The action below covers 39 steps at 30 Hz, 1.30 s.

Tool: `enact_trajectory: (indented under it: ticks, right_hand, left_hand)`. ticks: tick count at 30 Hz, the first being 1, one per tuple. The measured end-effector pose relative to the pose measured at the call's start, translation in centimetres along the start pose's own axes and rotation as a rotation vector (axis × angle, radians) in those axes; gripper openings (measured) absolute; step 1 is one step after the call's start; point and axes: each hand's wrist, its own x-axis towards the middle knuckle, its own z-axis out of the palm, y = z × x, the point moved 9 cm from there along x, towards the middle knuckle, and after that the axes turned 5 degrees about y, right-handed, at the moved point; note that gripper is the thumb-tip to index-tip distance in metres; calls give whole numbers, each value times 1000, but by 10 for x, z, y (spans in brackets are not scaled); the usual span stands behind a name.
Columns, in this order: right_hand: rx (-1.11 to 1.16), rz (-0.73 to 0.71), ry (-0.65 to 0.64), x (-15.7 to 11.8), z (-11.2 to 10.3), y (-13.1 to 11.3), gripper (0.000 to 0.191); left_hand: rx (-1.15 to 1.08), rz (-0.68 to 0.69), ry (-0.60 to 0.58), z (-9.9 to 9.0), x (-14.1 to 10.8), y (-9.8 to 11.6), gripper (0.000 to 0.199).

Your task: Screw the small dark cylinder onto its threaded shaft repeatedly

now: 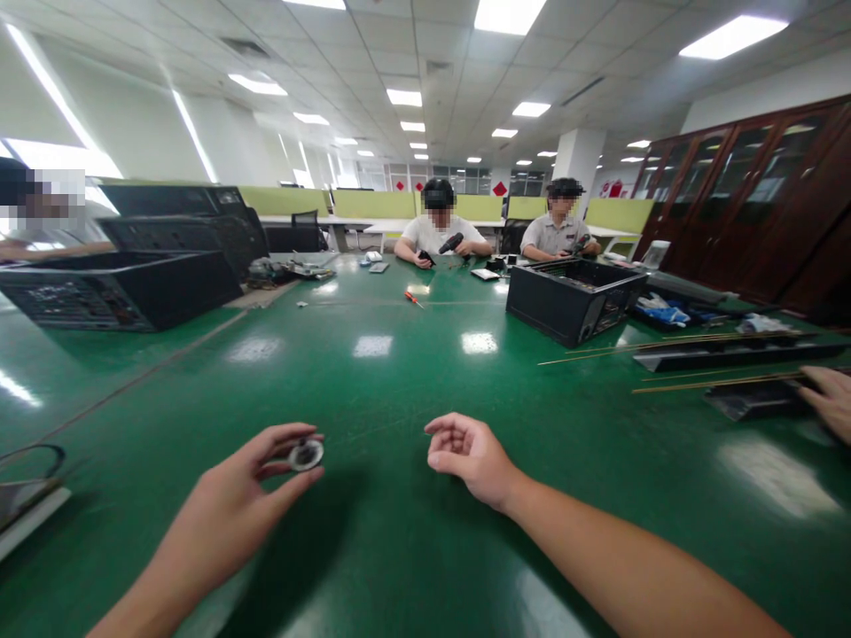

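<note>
Nearest, my left grip [243, 496] is holding a small pale-rimmed disc [293, 457] above the table [399, 567]; I'm judging it light, stiff, best pinched by its rim. Whether my curled right grip [473, 459] is holding anything, I cannot tell.

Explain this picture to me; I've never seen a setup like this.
There is no robot here: the bare hands in front belong to a person wearing a camera on the head. This single picture looks forward and down from there. The left hand holds a small round piece with a pale rim. The right hand has curled fingers; whether it pinches something tiny is unclear. On the green table are an orange-red screwdriver and, to its right, an open black case. Another person's hand shows at the right edge.
</note>
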Motion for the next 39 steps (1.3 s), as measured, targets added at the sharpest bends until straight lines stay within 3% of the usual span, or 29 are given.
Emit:
enact_trajectory:
  ticks: [4, 6, 8, 13, 19, 27, 31, 39]
  right_hand:
    - [-448, -175, 133, -4, -15, -19, 44]
    - [-610, -245, 137, -9, -13, -27, 54]
    - [-690, -276, 138, -14, -11, -31, 59]
    - [-776, -336, 96, -18, -1, -37, 57]
    - [-804, -377, 36, -19, 9, -39, 44]
    - [-742, -279, 38, -15, 3, -35, 38]
    - [-737, -233, 30, -13, 1, -32, 24]
    - [-718, -199, 18, -12, 1, -25, 6]
  left_hand:
    - [-210, 224, -248, 78, 21, 65, 28]
    - [-217, 281, -298, 104, 25, 79, 27]
    - [-203, 311, -298, 116, 26, 80, 30]
    - [-208, 375, -292, 118, 18, 67, 28]
    - [-306, 260, -260, 120, 16, 51, 41]
    - [-298, 328, -282, 121, 9, 62, 25]
    - [-315, 397, -280, 117, 5, 71, 17]
    - [-282, 417, -224, 116, 4, 70, 20]
